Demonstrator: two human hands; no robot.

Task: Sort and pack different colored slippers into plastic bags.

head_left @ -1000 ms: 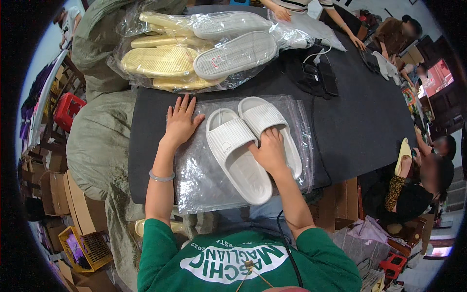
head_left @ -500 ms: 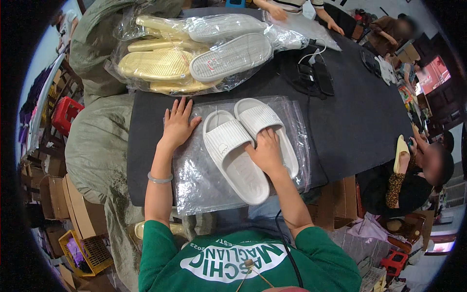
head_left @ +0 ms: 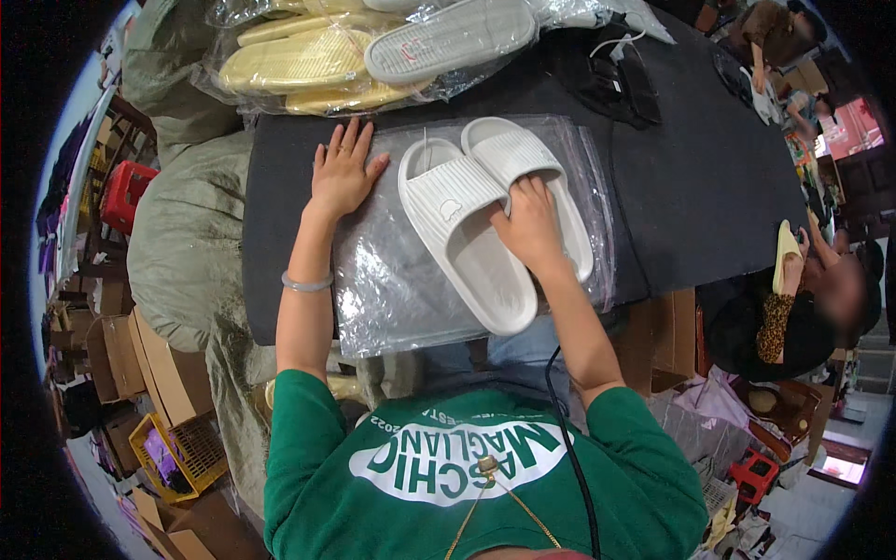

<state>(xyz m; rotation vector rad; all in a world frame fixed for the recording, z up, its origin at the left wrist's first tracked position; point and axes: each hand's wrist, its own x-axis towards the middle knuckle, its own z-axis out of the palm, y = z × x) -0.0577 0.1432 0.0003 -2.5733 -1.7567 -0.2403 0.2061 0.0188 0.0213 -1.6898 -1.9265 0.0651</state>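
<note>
A pair of pale grey slide slippers lies side by side, the left slipper (head_left: 453, 210) and the right slipper (head_left: 574, 233), toes pointing away from me. Both have ribbed straps; a small outline drawing marks the left one. My right hand (head_left: 530, 219) pinches the pair where the straps meet, its thumb in the left slipper's opening and its fingers under the right strap. Beneath them is a stack of clear plastic bags (head_left: 392, 308). My left hand (head_left: 343, 173) rests flat with fingers spread at the bags' far left edge, holding nothing.
Bagged yellow slippers (head_left: 299, 61) and grey slippers (head_left: 453, 42) occupy the far side of the black table (head_left: 709, 205). A black device with a white cable (head_left: 621, 84) lies to their right. Olive cloth (head_left: 182, 261) bulges along the left edge. At the right, another person holds a yellow slipper (head_left: 786, 257).
The whole view has shifted, so the table and everything on it appear higher in the picture. Both hands keep nearly the same places, the right still on the slippers.
</note>
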